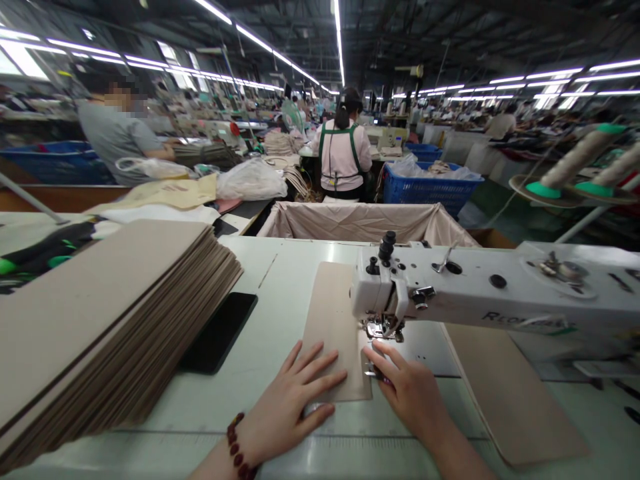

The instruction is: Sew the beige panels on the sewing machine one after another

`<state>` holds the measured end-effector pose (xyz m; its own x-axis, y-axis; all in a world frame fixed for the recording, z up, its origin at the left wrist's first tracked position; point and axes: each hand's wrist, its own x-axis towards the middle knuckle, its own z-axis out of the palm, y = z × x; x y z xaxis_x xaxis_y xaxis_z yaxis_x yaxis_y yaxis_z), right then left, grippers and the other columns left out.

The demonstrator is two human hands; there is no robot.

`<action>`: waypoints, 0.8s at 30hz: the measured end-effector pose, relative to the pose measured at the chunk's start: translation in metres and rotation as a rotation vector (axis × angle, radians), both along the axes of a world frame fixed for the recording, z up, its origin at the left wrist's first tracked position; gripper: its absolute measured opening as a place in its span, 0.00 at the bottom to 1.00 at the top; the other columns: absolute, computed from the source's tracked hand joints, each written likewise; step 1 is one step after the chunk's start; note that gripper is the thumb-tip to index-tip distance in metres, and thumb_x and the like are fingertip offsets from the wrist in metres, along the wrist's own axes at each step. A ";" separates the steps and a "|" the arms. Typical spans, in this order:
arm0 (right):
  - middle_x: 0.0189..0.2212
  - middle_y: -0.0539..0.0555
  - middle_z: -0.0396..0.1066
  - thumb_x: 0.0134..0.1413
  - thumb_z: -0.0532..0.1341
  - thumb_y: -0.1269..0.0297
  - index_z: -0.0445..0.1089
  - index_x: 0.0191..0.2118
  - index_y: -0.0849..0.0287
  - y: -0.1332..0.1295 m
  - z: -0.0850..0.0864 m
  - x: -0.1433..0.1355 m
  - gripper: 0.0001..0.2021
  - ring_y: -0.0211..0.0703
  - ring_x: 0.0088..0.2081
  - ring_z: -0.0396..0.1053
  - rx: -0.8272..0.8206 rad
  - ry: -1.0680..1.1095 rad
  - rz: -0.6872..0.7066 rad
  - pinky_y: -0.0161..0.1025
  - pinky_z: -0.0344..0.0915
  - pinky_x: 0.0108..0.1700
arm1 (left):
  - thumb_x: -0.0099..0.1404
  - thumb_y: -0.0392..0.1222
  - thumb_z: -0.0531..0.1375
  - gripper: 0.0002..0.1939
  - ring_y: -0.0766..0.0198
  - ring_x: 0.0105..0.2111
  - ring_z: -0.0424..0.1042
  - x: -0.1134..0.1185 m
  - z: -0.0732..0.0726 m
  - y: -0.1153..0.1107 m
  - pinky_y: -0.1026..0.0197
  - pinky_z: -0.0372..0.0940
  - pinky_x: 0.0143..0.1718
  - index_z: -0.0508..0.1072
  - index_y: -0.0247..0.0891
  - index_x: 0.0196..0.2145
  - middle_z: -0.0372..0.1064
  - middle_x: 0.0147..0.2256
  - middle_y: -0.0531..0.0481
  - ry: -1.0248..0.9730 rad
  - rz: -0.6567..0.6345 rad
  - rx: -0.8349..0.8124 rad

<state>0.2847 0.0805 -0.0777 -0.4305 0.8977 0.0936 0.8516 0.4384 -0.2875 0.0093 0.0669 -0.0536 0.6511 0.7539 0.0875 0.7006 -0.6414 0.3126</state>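
A flat beige panel (333,320) lies under the needle area of a white sewing machine (450,287). My left hand (295,403) rests on the panel's near left part with its fingers spread, a beaded bracelet at the wrist. Close in front of the metal presser foot (383,328), my right hand (413,393) has its index finger at the panel's right edge. Tucked in its curled fingers are small thread snips (373,372), with their metal tips poking out to the left and the rest mostly hidden.
A tall stack of beige panels (100,320) stands at left, beside a black phone (220,333). Another panel (520,393) lies right of the machine bed. Beyond the table are a cloth-lined bin (350,220), a blue basket (425,190) and a seated person (345,150). Thread cones (575,163) stand at right.
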 end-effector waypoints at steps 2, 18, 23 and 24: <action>0.63 0.47 0.56 0.56 0.57 0.75 0.53 0.64 0.41 0.000 0.000 0.000 0.32 0.46 0.47 0.70 0.003 0.005 -0.002 0.44 0.67 0.44 | 0.70 0.46 0.56 0.27 0.49 0.66 0.44 0.001 0.002 0.001 0.36 0.39 0.64 0.56 0.57 0.64 0.46 0.66 0.56 0.013 0.004 -0.009; 0.63 0.46 0.56 0.54 0.57 0.77 0.53 0.64 0.42 0.000 -0.005 0.001 0.34 0.47 0.48 0.70 -0.004 0.022 -0.007 0.44 0.67 0.47 | 0.72 0.49 0.54 0.29 0.55 0.65 0.50 0.020 -0.002 0.026 0.47 0.49 0.65 0.50 0.50 0.66 0.49 0.65 0.52 -0.028 -0.013 0.001; 0.63 0.47 0.56 0.54 0.56 0.77 0.52 0.64 0.43 0.001 -0.009 0.003 0.34 0.46 0.48 0.69 -0.004 0.040 -0.004 0.45 0.67 0.47 | 0.73 0.50 0.52 0.27 0.56 0.65 0.50 0.023 -0.004 0.041 0.47 0.48 0.65 0.52 0.50 0.66 0.49 0.65 0.53 -0.002 0.031 0.000; 0.63 0.47 0.56 0.54 0.56 0.77 0.52 0.64 0.43 0.001 -0.010 0.003 0.34 0.46 0.49 0.69 -0.007 0.042 -0.002 0.45 0.67 0.48 | 0.73 0.50 0.52 0.27 0.56 0.65 0.51 0.024 -0.004 0.044 0.47 0.48 0.65 0.52 0.49 0.66 0.50 0.65 0.53 -0.006 0.038 0.005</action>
